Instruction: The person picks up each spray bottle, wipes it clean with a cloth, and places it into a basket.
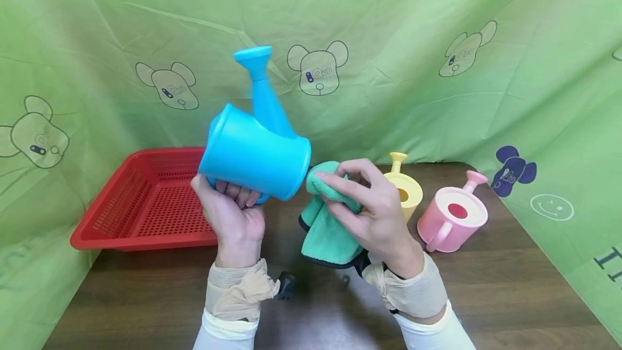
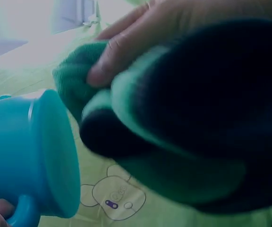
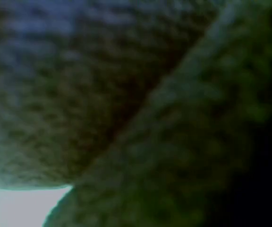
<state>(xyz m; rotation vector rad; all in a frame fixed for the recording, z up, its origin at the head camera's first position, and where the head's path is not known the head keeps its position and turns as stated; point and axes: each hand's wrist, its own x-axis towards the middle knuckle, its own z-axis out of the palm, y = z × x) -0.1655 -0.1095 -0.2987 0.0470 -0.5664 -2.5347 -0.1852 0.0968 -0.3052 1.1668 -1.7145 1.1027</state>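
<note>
A blue toy watering can (image 1: 252,150) is held up off the table, tipped on its side with its spout upward and its base facing right. My left hand (image 1: 235,215) grips it from below, with fingers curled by the handle, which also shows in the left wrist view beside the can's base (image 2: 60,156). To the right of the base, my right hand (image 1: 374,204) pinches a bunched green cloth (image 1: 332,234) with dark edging. A small gap separates cloth and can. In the right wrist view, blurred cloth (image 3: 183,127) fills most of the picture.
A red plastic basket (image 1: 141,244) stands on the wooden table at left. A yellow watering can (image 1: 413,190), partly hidden by my right hand, and a pink watering can (image 1: 449,228) stand at right. Behind the table hangs a green printed sheet (image 1: 379,96).
</note>
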